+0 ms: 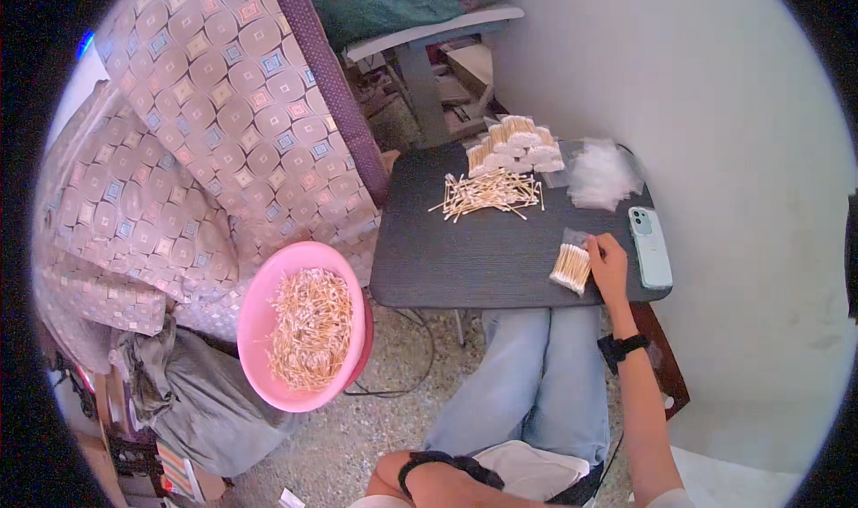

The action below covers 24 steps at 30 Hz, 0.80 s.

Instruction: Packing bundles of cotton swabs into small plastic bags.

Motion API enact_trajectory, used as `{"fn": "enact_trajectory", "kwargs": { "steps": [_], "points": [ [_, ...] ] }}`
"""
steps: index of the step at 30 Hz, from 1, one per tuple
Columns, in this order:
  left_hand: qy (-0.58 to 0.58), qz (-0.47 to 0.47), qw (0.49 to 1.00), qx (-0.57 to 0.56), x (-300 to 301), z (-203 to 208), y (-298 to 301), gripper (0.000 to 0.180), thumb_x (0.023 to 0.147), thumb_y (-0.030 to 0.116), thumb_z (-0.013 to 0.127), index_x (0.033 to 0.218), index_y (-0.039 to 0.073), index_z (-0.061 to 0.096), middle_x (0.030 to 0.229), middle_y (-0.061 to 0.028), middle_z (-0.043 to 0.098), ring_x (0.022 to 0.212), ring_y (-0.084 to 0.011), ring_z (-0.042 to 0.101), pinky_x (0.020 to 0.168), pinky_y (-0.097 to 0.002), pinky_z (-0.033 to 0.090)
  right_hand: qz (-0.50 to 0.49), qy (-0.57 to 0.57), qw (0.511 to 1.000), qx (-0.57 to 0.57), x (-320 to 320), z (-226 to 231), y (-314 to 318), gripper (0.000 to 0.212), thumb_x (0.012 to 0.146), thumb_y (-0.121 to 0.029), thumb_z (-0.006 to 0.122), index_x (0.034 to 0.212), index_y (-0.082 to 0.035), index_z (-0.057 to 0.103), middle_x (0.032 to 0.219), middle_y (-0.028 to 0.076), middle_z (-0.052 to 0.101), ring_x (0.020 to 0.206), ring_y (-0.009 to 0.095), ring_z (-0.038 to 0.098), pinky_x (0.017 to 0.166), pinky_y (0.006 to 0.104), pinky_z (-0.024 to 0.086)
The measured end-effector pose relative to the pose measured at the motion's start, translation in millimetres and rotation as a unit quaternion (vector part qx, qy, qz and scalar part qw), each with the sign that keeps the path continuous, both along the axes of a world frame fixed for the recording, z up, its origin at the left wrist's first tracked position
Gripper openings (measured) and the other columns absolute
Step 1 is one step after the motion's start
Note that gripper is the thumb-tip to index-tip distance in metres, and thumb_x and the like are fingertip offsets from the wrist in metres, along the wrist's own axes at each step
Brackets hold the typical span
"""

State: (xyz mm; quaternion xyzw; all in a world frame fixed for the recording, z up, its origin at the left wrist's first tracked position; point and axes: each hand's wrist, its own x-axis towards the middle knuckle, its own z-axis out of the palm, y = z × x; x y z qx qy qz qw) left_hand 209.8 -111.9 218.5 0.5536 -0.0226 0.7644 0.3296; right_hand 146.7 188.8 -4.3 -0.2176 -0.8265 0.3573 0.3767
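My right hand point(609, 265), its fingers closed, pinches the top of a small clear bag of cotton swabs point(571, 268) near the front right of the black table point(447, 262). The swabs inside lie side by side. Farther back is a loose heap of cotton swabs point(490, 193). Behind it, filled bags of swabs point(517, 143) are stacked in a pile. Clear empty bags point(603, 176) lie to their right. My left arm point(438, 486) is bent at the lower edge, and its hand does not show.
A pale phone point(651, 247) lies at the table's right edge, beside the wall point(751, 195). Left of the table stands a pink tub point(253, 347) full of loose swabs. Patterned cloth point(241, 88) covers furniture at the left. A cable point(427, 356) trails on the floor.
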Motion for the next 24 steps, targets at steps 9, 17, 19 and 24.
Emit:
{"fn": "enact_trajectory", "kwargs": {
  "steps": [9, 17, 19, 24],
  "points": [
    [0.098, 0.061, 0.983, -0.144, -23.2, -13.8, 13.6, 0.069, 0.094, 0.050, 0.040, 0.137, -0.003, 0.032, 0.145, -0.0196, 0.033, 0.140, -0.0300, 0.021, 0.113, -0.0439, 0.011, -0.001, -0.004, 1.000, -0.009, 1.8, -4.3, 6.4, 0.025, 0.090, -0.020, 0.056, 0.076, 0.001, 0.062, 0.069, 0.012, 0.056, 0.060, 0.023, 0.054, 0.058, 0.0337, 0.043],
    [-0.253, -0.056, 0.959, -0.113, 53.1, 61.3, 13.7, 0.098, 0.088, 0.066, 0.034, 0.122, -0.026, 0.036, 0.113, -0.0369, 0.054, 0.107, -0.0405, 0.057, 0.098, -0.0378, 0.041, 0.000, -0.014, 1.000, 0.009, 5.2, -0.6, 4.4, 0.021, 0.088, -0.017, 0.057, 0.079, 0.001, 0.065, 0.073, 0.015, 0.057, 0.065, 0.027, 0.056, 0.061, 0.0342, 0.044],
    [-0.305, -0.108, 0.938, -0.121, 52.0, 60.5, 13.2, 0.100, 0.088, 0.066, 0.033, 0.119, -0.028, 0.037, 0.111, -0.0392, 0.053, 0.109, -0.0400, 0.056, 0.096, -0.0346, 0.043, 0.005, -0.015, 1.000, 0.013, 2.7, -3.2, 4.0, 0.021, 0.087, -0.017, 0.057, 0.078, 0.001, 0.065, 0.072, 0.015, 0.056, 0.064, 0.029, 0.055, 0.061, 0.0352, 0.044],
    [-0.103, -0.063, 0.988, -0.099, 42.7, 17.7, -0.7, 0.101, 0.089, 0.068, 0.025, 0.120, -0.028, 0.036, 0.122, -0.0464, 0.039, 0.114, -0.0495, 0.048, 0.095, -0.0459, 0.043, 0.004, -0.007, 1.000, 0.024, 0.1, 2.8, 0.1, 0.023, 0.089, -0.016, 0.057, 0.076, 0.002, 0.062, 0.067, 0.012, 0.052, 0.058, 0.023, 0.051, 0.055, 0.0328, 0.039]
  ]
}}
